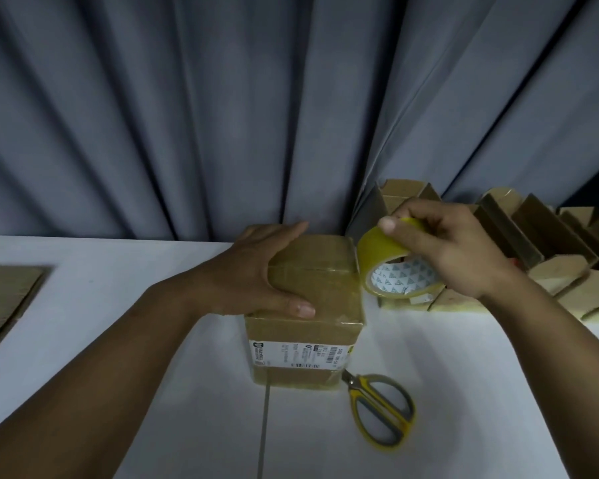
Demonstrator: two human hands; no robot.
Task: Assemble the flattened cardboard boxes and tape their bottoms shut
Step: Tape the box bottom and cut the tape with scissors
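A small brown cardboard box (312, 299) stands on the white table (118, 305), closed flaps facing up, a white label on its near side. My left hand (256, 271) clasps the box's left top edge, thumb on top and fingers round the far side. My right hand (440, 250) holds a roll of yellowish clear tape (391, 267) just right of the box's top, thumb and fingers pinching the roll. A strip of tape runs from the roll to the box's right edge.
Yellow-and-grey scissors (381, 409) lie on the table at the box's near right. Several assembled open boxes (533, 243) stand in a row at the back right. Flat cardboard (7, 295) lies at the left edge. A grey curtain (222, 115) hangs behind.
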